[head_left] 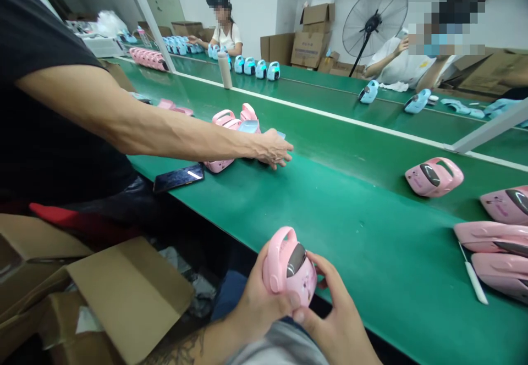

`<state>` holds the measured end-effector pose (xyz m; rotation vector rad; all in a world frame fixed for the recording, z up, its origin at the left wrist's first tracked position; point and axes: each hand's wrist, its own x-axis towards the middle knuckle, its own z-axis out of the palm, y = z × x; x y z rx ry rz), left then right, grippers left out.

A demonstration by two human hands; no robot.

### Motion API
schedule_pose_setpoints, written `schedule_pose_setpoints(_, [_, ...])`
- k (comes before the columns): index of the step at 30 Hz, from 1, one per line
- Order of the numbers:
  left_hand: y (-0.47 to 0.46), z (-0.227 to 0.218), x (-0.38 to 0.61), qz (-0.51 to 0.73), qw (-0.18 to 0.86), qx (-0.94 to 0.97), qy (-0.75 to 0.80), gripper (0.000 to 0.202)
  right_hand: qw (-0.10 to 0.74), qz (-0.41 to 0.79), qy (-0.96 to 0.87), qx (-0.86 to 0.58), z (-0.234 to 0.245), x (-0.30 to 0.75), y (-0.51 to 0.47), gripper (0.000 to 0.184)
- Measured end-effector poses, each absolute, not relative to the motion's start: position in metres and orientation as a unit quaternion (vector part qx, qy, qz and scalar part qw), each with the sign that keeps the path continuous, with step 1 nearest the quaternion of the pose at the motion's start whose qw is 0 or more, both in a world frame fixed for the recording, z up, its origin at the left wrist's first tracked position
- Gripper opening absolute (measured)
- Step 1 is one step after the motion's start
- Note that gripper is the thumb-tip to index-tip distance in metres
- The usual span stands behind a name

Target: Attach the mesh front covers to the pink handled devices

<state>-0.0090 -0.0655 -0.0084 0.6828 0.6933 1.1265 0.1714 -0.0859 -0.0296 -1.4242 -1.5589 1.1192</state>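
Low in the middle of the head view I hold a pink plastic device with a carry handle (303, 285), just in front of the table edge. It has a dark glossy window and a small printed figure. My left hand (258, 299) wraps its left side and underside. The fingers and thumb of my right hand (336, 310) grip it from the right. More pink devices of the same kind (433, 178) are on the green table (350, 227) to the right. A thin tool with a white handle (476, 282) lies beside them.
A co-worker's arm (185, 128) reaches across from the left above more pink devices. A phone (179, 178) lies at the table edge. An opened cardboard box (136, 293) stands lower left. Two people sit across the table near blue devices (249, 65). A bottle (225, 70) stands mid-table.
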Motion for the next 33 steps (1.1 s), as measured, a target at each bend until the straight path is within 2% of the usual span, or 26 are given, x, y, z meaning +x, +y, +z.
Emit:
schedule_pose_setpoints(6, [-0.053, -0.008, -0.015, 0.507, 0.704, 0.344, 0.360, 0.103, 0.354, 0.427, -0.600, -0.577, -0.008, 0.167, -0.072, 0.085])
schedule_pose_setpoints(10, [-0.052, -0.008, -0.015, 0.496, 0.726, 0.324, 0.348, 0.100, 0.329, 0.461, -0.595, -0.570, -0.003, 0.168, -0.071, 0.082])
schedule_pose_setpoints(14, [-0.053, 0.004, -0.015, 0.482, 0.734, 0.306, 0.369, 0.093, 0.342, 0.482, -0.576, -0.565, -0.001, 0.167, -0.076, 0.085])
schedule_pose_setpoints(21, [-0.054, -0.002, -0.006, 0.499, 0.753, 0.281, 0.324, 0.110, 0.369, 0.485, -0.561, -0.560, -0.008, 0.170, -0.084, 0.084])
schedule_pose_setpoints(24, [-0.056, -0.006, -0.004, 0.502, 0.747, 0.284, 0.331, 0.111, 0.365, 0.480, -0.560, -0.568, -0.008, 0.171, -0.084, 0.086])
schedule_pose_setpoints(29, [-0.062, -0.002, -0.006, 0.489, 0.736, 0.318, 0.344, 0.103, 0.332, 0.444, -0.585, -0.592, -0.003, 0.176, -0.085, 0.086])
schedule_pose_setpoints(33, [-0.067, 0.004, 0.000, 0.478, 0.750, 0.307, 0.338, 0.097, 0.339, 0.421, -0.614, -0.575, -0.010, 0.184, -0.091, 0.085])
